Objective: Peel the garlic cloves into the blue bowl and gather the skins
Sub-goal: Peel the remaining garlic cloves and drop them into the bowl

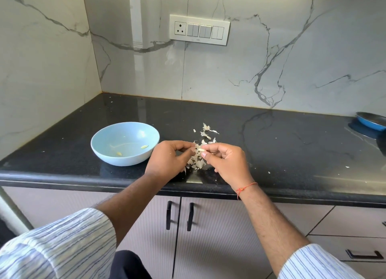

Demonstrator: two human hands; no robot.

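Note:
A pale blue bowl (125,143) sits on the black counter, left of my hands, with two small peeled cloves (144,146) lying in it. My right hand (227,163) pinches a small garlic clove (201,150) between thumb and fingertips. My left hand (167,158) meets it from the left, its fingertips on the clove's skin. Under and between both hands lies a heap of white garlic skins (197,162). More loose skins (206,130) are scattered just behind the hands.
The black counter (271,143) ends in a rounded front edge, with cabinet doors below. A blue pan (371,123) stands at the far right. Marble walls close the back and left, with a switch panel (199,30) above. Small skin flecks (269,172) dot the counter.

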